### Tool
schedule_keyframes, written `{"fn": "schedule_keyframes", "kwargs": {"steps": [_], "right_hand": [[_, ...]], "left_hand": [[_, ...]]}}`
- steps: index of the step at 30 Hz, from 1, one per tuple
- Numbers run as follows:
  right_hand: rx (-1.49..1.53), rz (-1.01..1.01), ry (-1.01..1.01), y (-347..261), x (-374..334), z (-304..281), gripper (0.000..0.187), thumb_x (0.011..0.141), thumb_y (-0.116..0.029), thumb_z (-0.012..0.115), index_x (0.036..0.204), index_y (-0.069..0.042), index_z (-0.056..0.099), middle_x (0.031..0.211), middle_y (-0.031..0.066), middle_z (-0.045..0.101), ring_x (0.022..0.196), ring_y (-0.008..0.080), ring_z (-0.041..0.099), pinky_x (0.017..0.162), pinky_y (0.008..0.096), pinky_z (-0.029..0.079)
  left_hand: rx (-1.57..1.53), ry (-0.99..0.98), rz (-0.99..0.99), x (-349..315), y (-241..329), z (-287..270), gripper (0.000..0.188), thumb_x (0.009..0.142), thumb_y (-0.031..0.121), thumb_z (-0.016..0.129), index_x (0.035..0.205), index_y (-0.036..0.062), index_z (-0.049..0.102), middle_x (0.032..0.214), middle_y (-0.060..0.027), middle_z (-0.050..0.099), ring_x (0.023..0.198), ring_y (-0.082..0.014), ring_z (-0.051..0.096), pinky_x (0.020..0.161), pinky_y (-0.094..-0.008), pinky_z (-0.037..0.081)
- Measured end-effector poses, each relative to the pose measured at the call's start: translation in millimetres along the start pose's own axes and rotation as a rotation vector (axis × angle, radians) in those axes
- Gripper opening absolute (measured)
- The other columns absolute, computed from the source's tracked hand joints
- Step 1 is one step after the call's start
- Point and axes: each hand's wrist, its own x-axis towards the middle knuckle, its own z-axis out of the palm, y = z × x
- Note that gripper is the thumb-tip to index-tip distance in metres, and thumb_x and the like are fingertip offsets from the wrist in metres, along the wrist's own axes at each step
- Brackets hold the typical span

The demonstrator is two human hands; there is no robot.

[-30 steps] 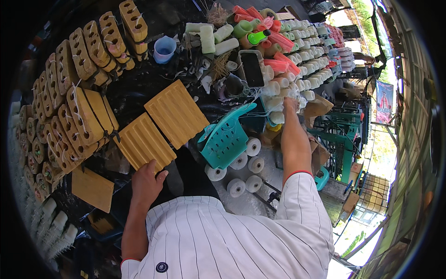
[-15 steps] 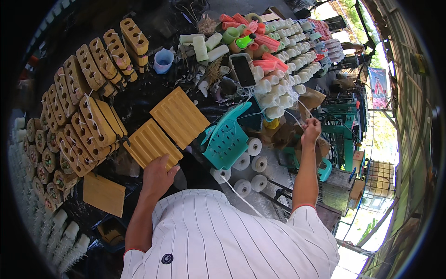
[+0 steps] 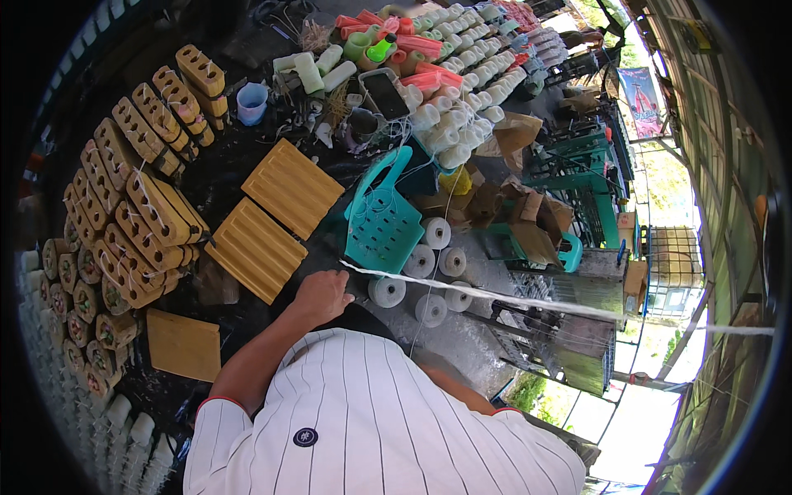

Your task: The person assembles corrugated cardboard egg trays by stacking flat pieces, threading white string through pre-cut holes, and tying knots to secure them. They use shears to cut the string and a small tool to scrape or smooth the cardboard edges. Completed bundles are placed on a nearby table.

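My left hand (image 3: 324, 295) is closed, with its fingers curled, between the yellow grooved panels and the teal stool. A thick white cord (image 3: 495, 295) begins at its knuckles and stretches far to the right; the grip itself is partly hidden. My right forearm (image 3: 458, 389) shows only beside the shirt, and its hand is out of sight. Two yellow grooved panels (image 3: 294, 188) lie side by side, the nearer one (image 3: 257, 251) just left of my left hand. The teal plastic stool (image 3: 384, 229) is tipped on its side, and white thread cones (image 3: 386, 291) stand next to it.
Rows of yellow holed blocks (image 3: 157, 210) stand at the left, above a flat yellow board (image 3: 183, 345). A blue cup (image 3: 252, 103), a phone (image 3: 384, 93) and many pale cylinders (image 3: 454, 124) are at the far side. Cardboard boxes (image 3: 536, 227) and green machinery (image 3: 582, 173) are at the right.
My left hand has left the nearer grooved panel and moved right, closing at the white cord. My right hand has dropped out of view. The cord now stretches across to the right.
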Motion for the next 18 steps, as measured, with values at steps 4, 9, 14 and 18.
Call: {"fn": "schedule_keyframes", "kwargs": {"steps": [4, 9, 14, 18], "right_hand": [[0.037, -0.163, -0.1, 24, -42, -17, 0.024, 0.088, -0.021, 0.068, 0.104, -0.006, 0.077, 0.097, 0.0168, 0.078, 0.088, 0.0328, 0.075, 0.074, 0.0448, 0.057], [0.543, -0.545, 0.21, -91, -169, -248, 0.005, 0.096, -0.005, 0.066, 0.098, -0.001, 0.065, 0.085, -0.0015, 0.062, 0.08, 0.0085, 0.055, 0.073, 0.0253, 0.046], [0.318, -0.638, 0.668, -34, -239, -357, 0.004, 0.098, -0.003, 0.067, 0.096, 0.0, 0.066, 0.083, -0.0021, 0.064, 0.079, 0.0062, 0.057, 0.073, 0.023, 0.047], [0.448, -0.906, 0.755, -16, -210, -381, 0.009, 0.102, -0.006, 0.066, 0.104, 0.0, 0.073, 0.083, -0.0024, 0.067, 0.078, 0.0046, 0.057, 0.072, 0.0227, 0.046]], "left_hand": [[-0.12, 0.025, 0.52, 24, 57, 52, 0.062, 0.085, 0.029, 0.082, 0.136, 0.0006, 0.058, 0.114, -0.0229, 0.072, 0.109, -0.0439, 0.068, 0.096, -0.0511, 0.053], [-0.522, -0.38, 0.634, 61, 173, 66, 0.074, 0.09, 0.021, 0.08, 0.151, 0.0007, 0.044, 0.117, -0.0189, 0.073, 0.108, -0.0354, 0.071, 0.096, -0.0455, 0.054], [-0.988, -0.397, 0.443, 79, 236, -10, 0.036, 0.103, 0.006, 0.062, 0.138, -0.0014, 0.057, 0.089, -0.006, 0.066, 0.071, -0.011, 0.062, 0.063, -0.0275, 0.05], [-0.955, -0.159, 0.55, 55, 285, -93, 0.025, 0.107, 0.011, 0.058, 0.129, 0.0009, 0.065, 0.085, -0.0041, 0.066, 0.068, -0.0073, 0.057, 0.055, -0.0231, 0.04]]}}
